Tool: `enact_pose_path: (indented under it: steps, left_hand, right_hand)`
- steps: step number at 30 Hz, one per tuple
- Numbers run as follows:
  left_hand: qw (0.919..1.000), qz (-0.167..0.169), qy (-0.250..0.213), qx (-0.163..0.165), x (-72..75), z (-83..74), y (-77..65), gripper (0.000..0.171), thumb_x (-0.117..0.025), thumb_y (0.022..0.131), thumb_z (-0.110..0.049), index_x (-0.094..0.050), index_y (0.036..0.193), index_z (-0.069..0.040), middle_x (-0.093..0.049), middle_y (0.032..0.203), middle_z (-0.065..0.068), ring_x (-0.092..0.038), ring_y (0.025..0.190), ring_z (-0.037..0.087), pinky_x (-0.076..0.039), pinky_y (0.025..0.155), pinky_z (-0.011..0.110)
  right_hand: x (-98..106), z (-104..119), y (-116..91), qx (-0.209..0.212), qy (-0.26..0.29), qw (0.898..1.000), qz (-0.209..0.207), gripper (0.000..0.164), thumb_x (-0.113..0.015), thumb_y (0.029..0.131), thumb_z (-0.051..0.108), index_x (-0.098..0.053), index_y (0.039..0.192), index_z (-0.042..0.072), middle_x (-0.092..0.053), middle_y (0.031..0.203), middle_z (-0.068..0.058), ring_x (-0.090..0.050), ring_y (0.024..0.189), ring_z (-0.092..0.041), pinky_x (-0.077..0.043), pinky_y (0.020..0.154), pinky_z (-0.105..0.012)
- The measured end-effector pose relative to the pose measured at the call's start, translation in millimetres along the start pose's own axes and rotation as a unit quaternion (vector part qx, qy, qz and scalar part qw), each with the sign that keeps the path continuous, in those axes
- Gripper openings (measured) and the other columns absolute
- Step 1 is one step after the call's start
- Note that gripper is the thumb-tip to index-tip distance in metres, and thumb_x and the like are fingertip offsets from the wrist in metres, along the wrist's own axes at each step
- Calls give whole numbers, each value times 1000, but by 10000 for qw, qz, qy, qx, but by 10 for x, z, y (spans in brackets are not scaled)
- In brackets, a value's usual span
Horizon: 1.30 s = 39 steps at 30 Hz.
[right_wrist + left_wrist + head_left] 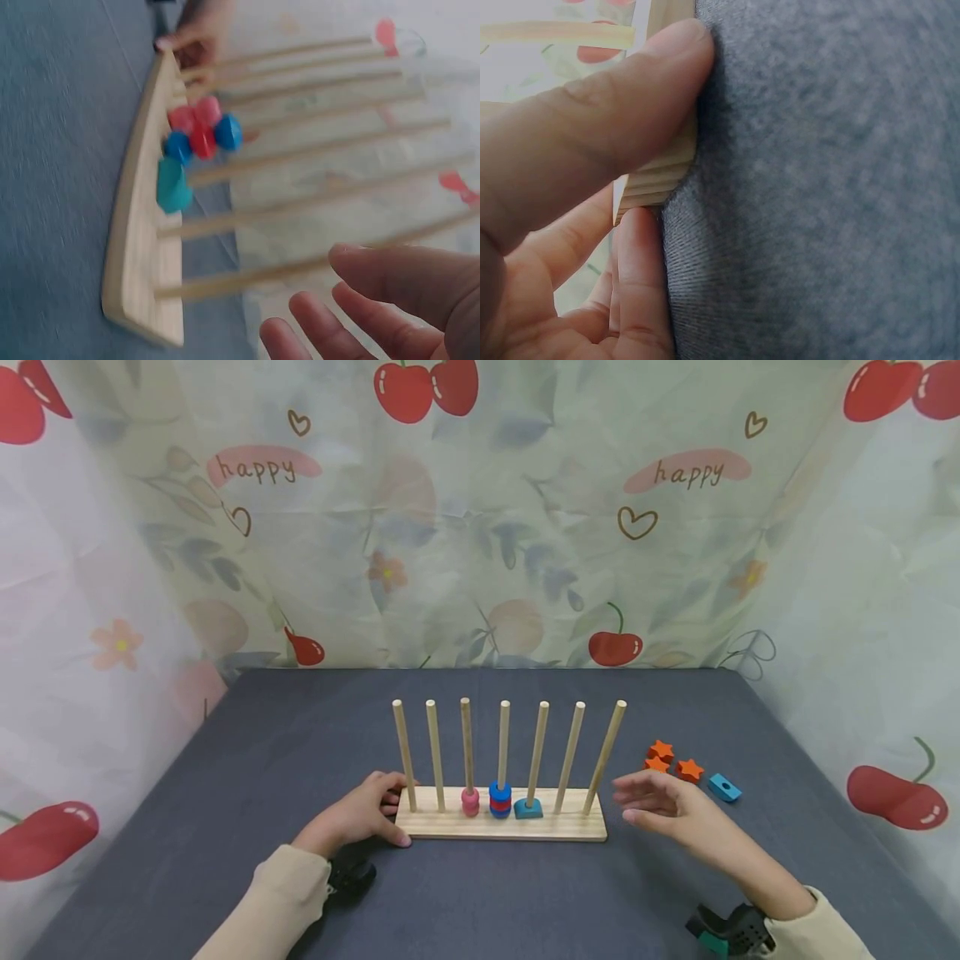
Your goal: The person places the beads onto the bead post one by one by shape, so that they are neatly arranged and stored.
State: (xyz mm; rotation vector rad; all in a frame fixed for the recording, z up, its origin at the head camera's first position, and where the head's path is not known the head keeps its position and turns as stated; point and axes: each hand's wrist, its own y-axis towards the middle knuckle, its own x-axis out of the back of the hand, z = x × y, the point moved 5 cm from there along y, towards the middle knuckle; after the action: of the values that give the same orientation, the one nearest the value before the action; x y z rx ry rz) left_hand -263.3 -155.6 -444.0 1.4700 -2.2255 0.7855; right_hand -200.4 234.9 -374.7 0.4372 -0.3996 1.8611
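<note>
A wooden peg board (480, 828) with several upright dowels stands on the table. My left hand (363, 814) holds its left end; in the left wrist view the thumb (630, 105) lies along the front edge and fingers touch the end face. Pink beads (470, 802) sit on the third dowel from the left, blue and red beads (500, 800) on the fourth, and a teal block (528, 810) on the fifth. Just beyond the right end, my right hand (671, 806) hovers with relaxed fingers and holds nothing.
Behind the right hand lie orange star pieces (689, 770) and a blue rectangular block (724, 787) with a hole. Dark grey cloth covers the table (480, 902). A printed curtain (480, 527) encloses the back and sides.
</note>
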Motion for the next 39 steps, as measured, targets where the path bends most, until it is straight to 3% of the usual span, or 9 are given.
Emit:
enact_pose_path:
  steps: [6,9,14,18,21,28,39]
  left_hand:
    - [10000,-18,-2,7,5,-4,8,73,-91,61,-5,-56,125,-8,-43,121,13,-50,115,28,-48,98,42]
    - [10000,-5,8,5,6,-1,7,73,-91,61,-6,-56,125,-9,-43,121,13,-49,114,28,-48,98,43]
    - [10000,-11,34,3,2,-2,8,73,-91,61,-6,-56,126,-9,-43,120,13,-50,114,27,-48,98,42]
    - [10000,-7,30,39,-8,5,10,74,-91,61,-6,-56,126,-8,-44,120,12,-50,113,26,-48,98,42]
    - [10000,-17,-1,36,-12,6,11,76,-91,61,-5,-55,128,-6,-44,120,13,-51,114,27,-49,97,41]
    - [10000,-64,-21,40,-16,7,29,76,-91,59,-5,-56,127,-7,-44,120,13,-51,113,28,-50,96,41]
    - [9999,-93,-63,26,-2,11,27,74,-91,58,-3,-59,124,-10,-44,119,13,-51,113,28,-50,96,42]
  right_hand:
    - [242,-108,-12,132,-184,9987,-449,45,-63,94,18,-50,131,-5,-58,125,-26,-64,102,-6,-54,80,-23]
    - [334,-211,0,-7,-334,9974,-641,44,-63,95,20,-51,130,-3,-58,126,-25,-61,98,3,-55,80,-25]
    - [470,-449,17,-526,-681,9937,-716,51,-63,95,29,-48,133,-2,-58,128,-23,-63,103,-11,-55,84,-37]
    - [546,-598,0,-765,-852,9911,-679,53,-62,95,28,-47,135,-4,-54,132,-25,-59,112,-30,-53,87,-43]
    - [574,-675,-19,-901,-907,9901,-577,52,-62,95,24,-46,135,-6,-51,135,-28,-57,116,-37,-53,87,-45]
    - [590,-827,-42,-1288,-1359,9813,-448,57,-65,92,33,-50,132,-5,-54,130,-28,-59,108,-36,-53,81,-44]
    - [526,-884,-3,-1448,-1912,9688,-631,61,-69,88,41,-55,127,-3,-58,121,-26,-63,101,-33,-53,79,-45]
